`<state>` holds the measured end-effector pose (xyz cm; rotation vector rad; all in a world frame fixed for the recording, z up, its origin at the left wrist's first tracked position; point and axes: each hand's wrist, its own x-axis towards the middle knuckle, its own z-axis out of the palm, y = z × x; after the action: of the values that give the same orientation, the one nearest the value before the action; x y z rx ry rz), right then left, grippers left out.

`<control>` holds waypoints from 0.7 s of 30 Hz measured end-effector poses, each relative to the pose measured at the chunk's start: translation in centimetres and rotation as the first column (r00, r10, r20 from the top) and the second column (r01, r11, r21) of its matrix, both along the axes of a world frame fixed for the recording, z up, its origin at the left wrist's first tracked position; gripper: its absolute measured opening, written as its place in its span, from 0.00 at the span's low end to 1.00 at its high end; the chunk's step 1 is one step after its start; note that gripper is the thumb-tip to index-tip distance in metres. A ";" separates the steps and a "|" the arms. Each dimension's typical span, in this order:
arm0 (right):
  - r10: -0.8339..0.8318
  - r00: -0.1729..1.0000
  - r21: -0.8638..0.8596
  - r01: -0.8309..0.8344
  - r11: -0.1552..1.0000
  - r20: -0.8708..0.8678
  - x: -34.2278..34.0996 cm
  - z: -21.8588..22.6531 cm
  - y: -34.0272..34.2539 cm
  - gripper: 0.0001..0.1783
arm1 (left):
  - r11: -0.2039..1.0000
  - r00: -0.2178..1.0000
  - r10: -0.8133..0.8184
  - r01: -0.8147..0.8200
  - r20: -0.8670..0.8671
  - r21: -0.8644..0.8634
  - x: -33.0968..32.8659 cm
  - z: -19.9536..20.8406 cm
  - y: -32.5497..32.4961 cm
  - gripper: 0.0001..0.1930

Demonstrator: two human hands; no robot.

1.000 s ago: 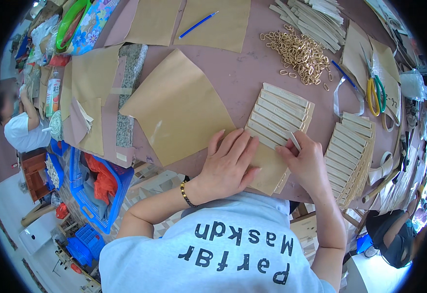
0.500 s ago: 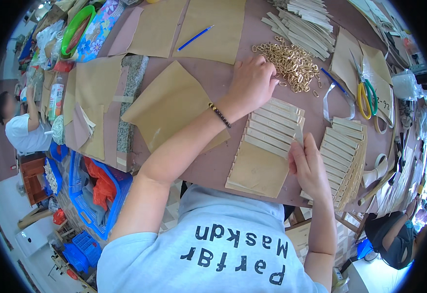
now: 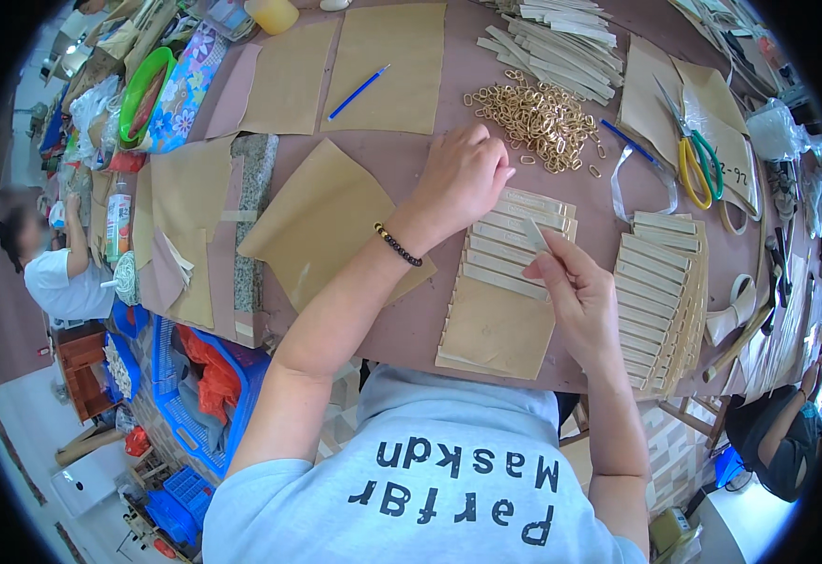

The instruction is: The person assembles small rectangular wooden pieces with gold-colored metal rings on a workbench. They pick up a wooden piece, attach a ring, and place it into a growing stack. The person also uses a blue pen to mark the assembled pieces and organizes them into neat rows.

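My left hand [image 3: 466, 176] is closed just left of a heap of small gold metal loops [image 3: 545, 120]. Its fingertips are curled under, so what they may hold is hidden. Between thumb and fingers of my right hand [image 3: 576, 291] is a pale narrow strip [image 3: 534, 234], pointing up and left. It is held over a brown card [image 3: 500, 329] whose upper half carries several pale strips [image 3: 514, 242] in parallel rows. Right of it lies an overlapping stack of similar cards [image 3: 654, 291] with strips on them.
Bundles of loose pale strips [image 3: 561, 42] lie at the back. Yellow-and-green scissors [image 3: 696, 155] and a blue pen [image 3: 629, 141] are at the right. Brown sheets [image 3: 331, 221] and another blue pen [image 3: 358, 92] lie left. A blue basket [image 3: 181, 395] stands below the table's left edge; a person [image 3: 58, 254] is farther left.
My left hand has drawn slightly back from the loops. My right hand has moved left over the card, bringing the strip with it. The whole view has shifted a little.
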<state>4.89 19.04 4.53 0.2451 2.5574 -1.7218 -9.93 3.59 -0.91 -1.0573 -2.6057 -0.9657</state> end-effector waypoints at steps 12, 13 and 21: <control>-0.131 0.991 -0.066 0.130 0.989 -0.007 0.1 0.7 -0.4 0.06 | 0.932 0.735 -0.065 -0.196 0.675 0.303 5.0 3.8 -0.9 0.05; -0.134 0.991 -0.052 0.133 0.990 -0.015 0.1 0.7 -0.6 0.05 | 0.897 0.708 -0.095 -0.244 0.700 0.369 5.7 3.7 -1.2 0.05; -0.092 0.991 0.043 0.097 0.994 -0.096 0.1 -0.1 -1.6 0.05 | 0.857 0.821 -0.026 -0.276 0.570 0.435 9.1 4.7 -1.9 0.03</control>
<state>4.97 17.46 4.43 0.2992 2.6973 -1.7455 -0.86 1.71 3.79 -0.4915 -2.5122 -2.0328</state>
